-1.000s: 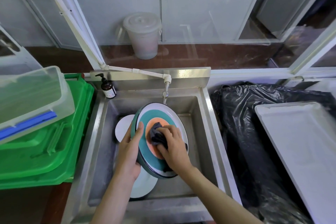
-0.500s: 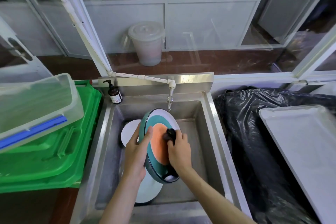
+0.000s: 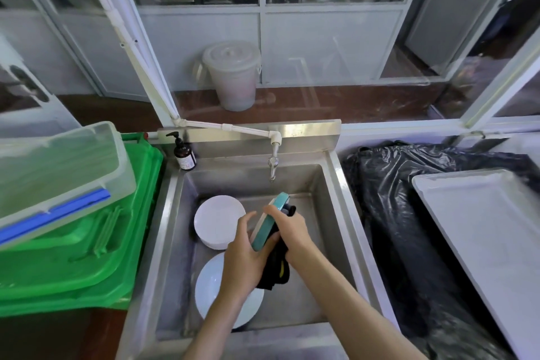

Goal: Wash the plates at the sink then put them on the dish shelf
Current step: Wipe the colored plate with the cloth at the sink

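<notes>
I hold the teal plate on edge over the sink, my left hand gripping its rim to steady it while my right hand clutches the dark cloth against its far face, probably for scrubbing there.

Even, soft daylight, moderately bright. Glare strip on the steel sink backsplash; faint reflections streak the window glass. Shadows weak. Strong wide-angle bending at edges. Motion blur on hands and lower right black bag; background soft.
</notes>
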A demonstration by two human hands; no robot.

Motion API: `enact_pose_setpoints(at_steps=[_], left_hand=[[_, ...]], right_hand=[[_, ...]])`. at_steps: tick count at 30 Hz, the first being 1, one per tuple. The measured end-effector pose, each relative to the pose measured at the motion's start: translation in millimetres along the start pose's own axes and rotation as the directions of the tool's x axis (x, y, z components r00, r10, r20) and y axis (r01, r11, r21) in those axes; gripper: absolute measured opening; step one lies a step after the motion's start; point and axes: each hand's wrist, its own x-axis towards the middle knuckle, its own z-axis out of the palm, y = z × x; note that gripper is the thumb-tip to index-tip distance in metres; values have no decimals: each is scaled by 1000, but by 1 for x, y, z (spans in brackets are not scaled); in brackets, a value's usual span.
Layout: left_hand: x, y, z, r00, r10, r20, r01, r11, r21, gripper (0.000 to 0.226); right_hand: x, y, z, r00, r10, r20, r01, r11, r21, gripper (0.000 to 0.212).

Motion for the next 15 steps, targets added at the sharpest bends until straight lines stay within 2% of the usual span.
enact_pose_setpoints(at_steps=[2, 4, 6, 8, 10, 12, 13, 15], left_hand=[[-4, -9, 3, 1000, 1, 17, -1, 1000, 31, 60], [-9, -17, 5, 997, 20, 71, -24, 998, 53, 67], [-11, -22, 3, 987, 6, 158, -4, 1000, -17, 65], [-4, -28, -2, 979, -36, 201, 59, 992, -111, 53], [12, -39, -8, 988, -120, 97, 137, 972, -191, 40], [27, -53, -17, 964, -263, -29, 247, 934, -259, 22], [32, -63, -21, 936, -347, -52, 318, 901, -294, 17], [35, -79, -25, 863, -505, 12, 473, 801, -368, 28]], right_hand=[[1, 4, -7, 998, -31, -53, 29, 999, -28, 20], [2, 13, -16, 996, -61, -72, 57, 997, -49, 21], [2, 22, -26, 995, -82, -62, 79, 996, -43, 27], [0, 29, -34, 994, -105, -42, 104, 994, -16, 31], [-6, 30, -40, 989, -141, -34, 142, 990, 15, 35], [-13, 27, -46, 984, -178, -14, 178, 983, 42, 35], [-16, 25, -50, 981, -194, 3, 194, 979, 61, 33], [-22, 17, -60, 975, -221, 37, 216, 971, 105, 29]])
